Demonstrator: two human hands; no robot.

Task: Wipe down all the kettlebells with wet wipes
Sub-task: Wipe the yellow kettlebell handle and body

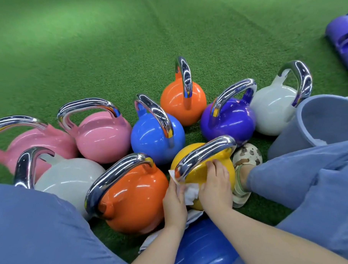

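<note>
Two hands, left hand (173,199); right hand (216,188), press wet wipe (188,193) on yellow kettlebell (196,170); no legible writing.

We are finding kettlebells (157,136) sitting clustered on the turf (106,55), the nearest kettlebell (202,170) lying between both hands, a bucket (318,125) standing right, a foot (244,168) resting between them

Bright overhead glare on chrome handles (183,75); wide-angle edge distortion.
</note>
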